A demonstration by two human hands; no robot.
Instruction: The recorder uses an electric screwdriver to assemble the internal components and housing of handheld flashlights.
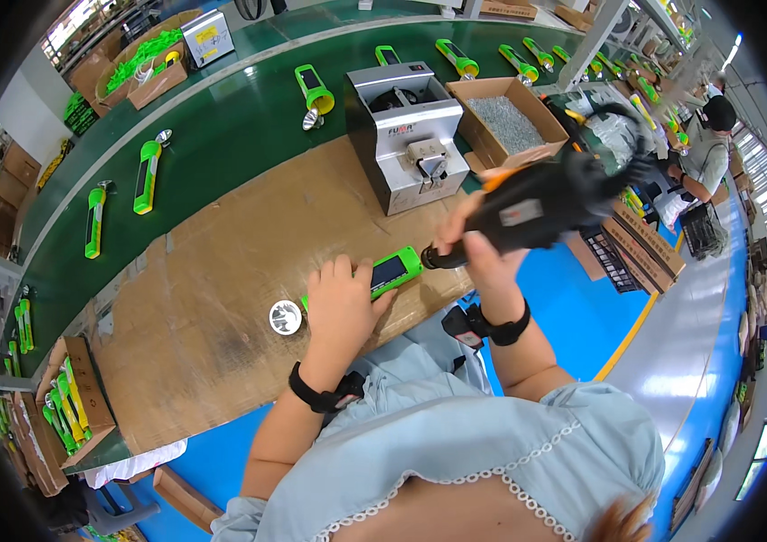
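A green flashlight housing (409, 262) with a dark panel lies near the front edge of the cardboard-covered bench. My left hand (343, 300) presses it down, fingers closed round its body. A round silvery reflector (285, 317) sits beside that hand, by the housing's left end. My right hand (492, 262) grips a black electric screwdriver (532, 212), held almost level. Its tip is at the right end of the housing; whether a screw is on it cannot be seen.
A grey metal screw feeder (406, 135) stands behind the housing, next to a carton of small screws (505, 125). Several green flashlights lie along the green conveyor (221, 117). A carton of flashlights (85, 388) stands at left. Another person (713, 144) works at far right.
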